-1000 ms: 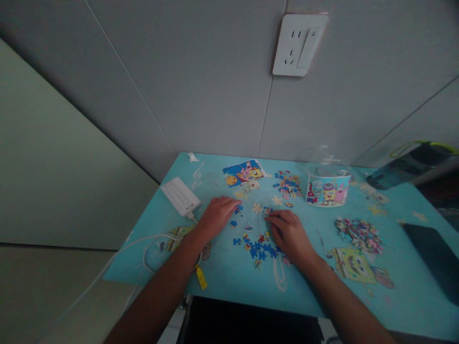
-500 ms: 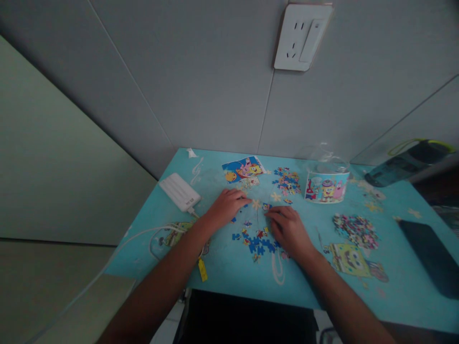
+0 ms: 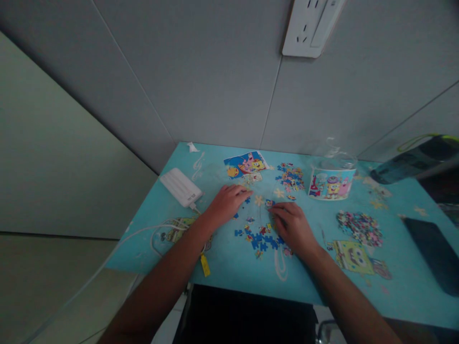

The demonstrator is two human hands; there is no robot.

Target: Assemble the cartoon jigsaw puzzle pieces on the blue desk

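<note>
Reaching in from the lower left of the frame, my left hand sits near the centre with its fingers slightly curled, the tips just beside a small blue cardboard jigsaw piece; from this distance I cannot tell whether they grip anything. My right hand, right of centre, has thumb and fingers bent close together beside a blue jigsaw piece with a coloured print, and I cannot make out whether it is pinched or only touched. Below and between the hands, I see a loose cluster of mostly blue jigsaw pieces on the turquoise cartoon-printed tabletop. Above them lies a blue rectangular picture card, with a multicoloured patch of pieces to its right. Farther right, I have a clear plastic tub with a cartoon label and, below it, a dense mixed heap of pieces.
</note>
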